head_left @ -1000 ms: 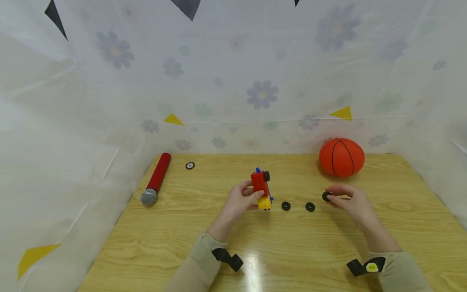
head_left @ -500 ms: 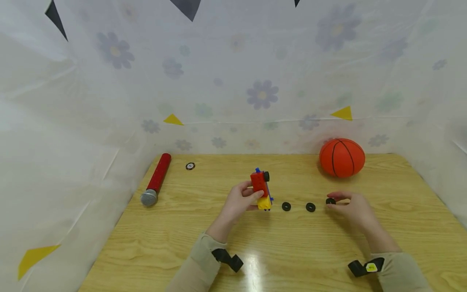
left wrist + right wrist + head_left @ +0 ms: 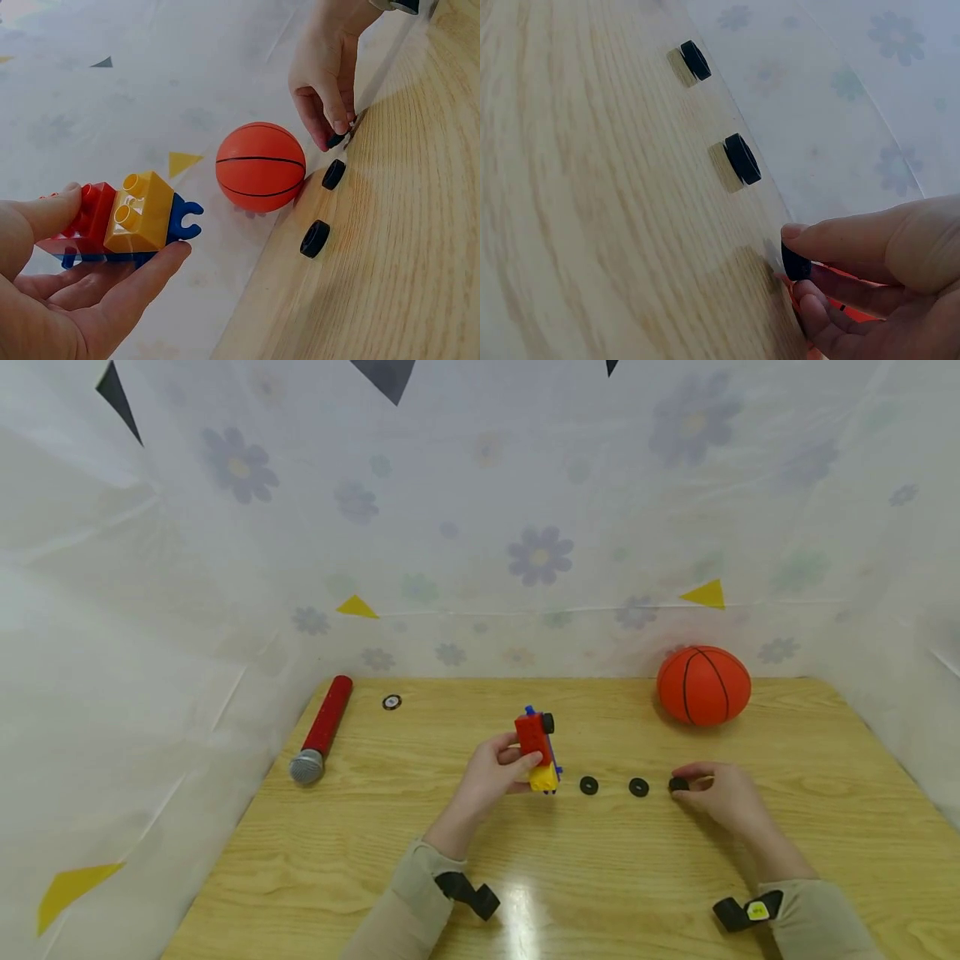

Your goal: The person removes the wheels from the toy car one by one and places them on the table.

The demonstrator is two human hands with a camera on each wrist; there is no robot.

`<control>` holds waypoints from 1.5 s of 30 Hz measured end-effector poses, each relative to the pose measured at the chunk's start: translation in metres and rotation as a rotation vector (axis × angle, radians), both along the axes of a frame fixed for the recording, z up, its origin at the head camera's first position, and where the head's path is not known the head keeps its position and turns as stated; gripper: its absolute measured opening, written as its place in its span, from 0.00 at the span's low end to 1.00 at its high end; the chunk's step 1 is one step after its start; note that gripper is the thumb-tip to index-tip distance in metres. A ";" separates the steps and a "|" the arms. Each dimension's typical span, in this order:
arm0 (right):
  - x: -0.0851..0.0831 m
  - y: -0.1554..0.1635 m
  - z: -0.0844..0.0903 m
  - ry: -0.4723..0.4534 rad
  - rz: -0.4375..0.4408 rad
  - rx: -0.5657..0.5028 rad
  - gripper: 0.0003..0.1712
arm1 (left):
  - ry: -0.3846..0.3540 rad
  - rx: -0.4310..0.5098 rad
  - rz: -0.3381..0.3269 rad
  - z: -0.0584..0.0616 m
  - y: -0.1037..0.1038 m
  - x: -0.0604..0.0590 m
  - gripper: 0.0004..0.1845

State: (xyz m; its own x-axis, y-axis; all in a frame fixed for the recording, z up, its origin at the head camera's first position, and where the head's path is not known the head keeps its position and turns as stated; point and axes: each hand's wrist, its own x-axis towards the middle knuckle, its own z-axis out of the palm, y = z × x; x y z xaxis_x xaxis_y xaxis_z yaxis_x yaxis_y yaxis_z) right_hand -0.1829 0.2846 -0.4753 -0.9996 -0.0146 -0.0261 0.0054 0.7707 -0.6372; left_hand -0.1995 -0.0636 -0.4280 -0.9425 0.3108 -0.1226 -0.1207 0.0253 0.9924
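My left hand (image 3: 491, 772) grips a toy car of building blocks (image 3: 533, 739), a red and a yellow block on a blue base. One black wheel (image 3: 548, 722) sits at its upper end in the head view. In the left wrist view a blue hook-shaped coupling (image 3: 184, 218) sticks out beside the yellow block (image 3: 142, 214). My right hand (image 3: 723, 793) pinches a small black toy wheel (image 3: 795, 262) between thumb and fingers, low over the table. Two more black wheels (image 3: 588, 786) (image 3: 638, 787) lie flat in a row between the hands.
A red-orange toy basketball (image 3: 703, 686) rests at the back right of the wooden table (image 3: 600, 885). At the left lies a red microphone (image 3: 325, 722) with a silver head, and a small round disc (image 3: 392, 702) is near the back edge. A flowered sheet (image 3: 465, 485) hangs behind.
My right hand has come down and nearer to me with the wheel, bringing it level with the two wheels on the table. The left hand and toy car have stayed put.
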 end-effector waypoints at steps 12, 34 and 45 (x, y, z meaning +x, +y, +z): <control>-0.002 -0.001 -0.003 0.028 0.020 0.057 0.18 | 0.007 0.012 -0.009 0.000 0.000 0.001 0.28; 0.002 -0.004 0.009 0.007 0.020 -0.064 0.22 | 0.009 0.032 -0.029 0.000 -0.002 0.000 0.28; 0.001 -0.019 0.034 0.038 0.088 -0.322 0.27 | 0.007 0.033 -0.047 0.000 -0.003 0.000 0.28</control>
